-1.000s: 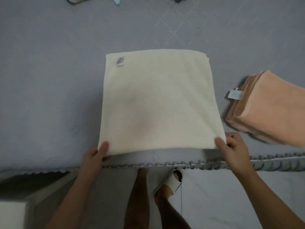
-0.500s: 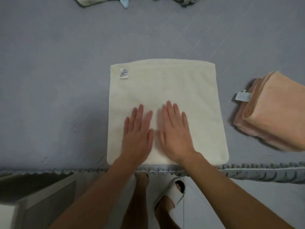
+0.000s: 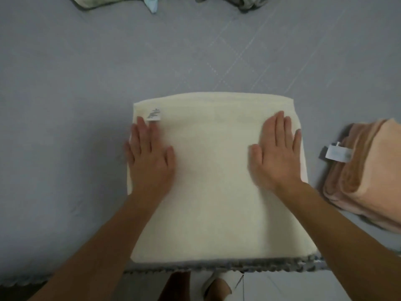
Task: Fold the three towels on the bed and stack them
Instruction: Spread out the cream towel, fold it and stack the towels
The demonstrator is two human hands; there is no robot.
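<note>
We press both palms flat on the cream towel (image 3: 217,174), which lies folded into a square on the grey bed (image 3: 65,105) right in front of us, its near edge along the frilled border of the bed. Our left hand (image 3: 149,157) rests on the towel's left side, fingers spread and reaching toward the small white tag (image 3: 154,115) sewn near the far left corner; the fingertips sit just below that tag. Our right hand (image 3: 277,153) lies on the towel's right side, fingers straight and close together, thumb pointing inward. Neither hand grips anything; both are open and laid flat, well apart, with bare towel between them. To the right of our right hand sits the peach towel (image 3: 368,174), already folded, with a white label (image 3: 337,154) on its near left edge. Far beyond our fingers, at the top edge, lie some crumpled cloths (image 3: 243,2), perhaps the third towel, but the view cuts them off.
</note>
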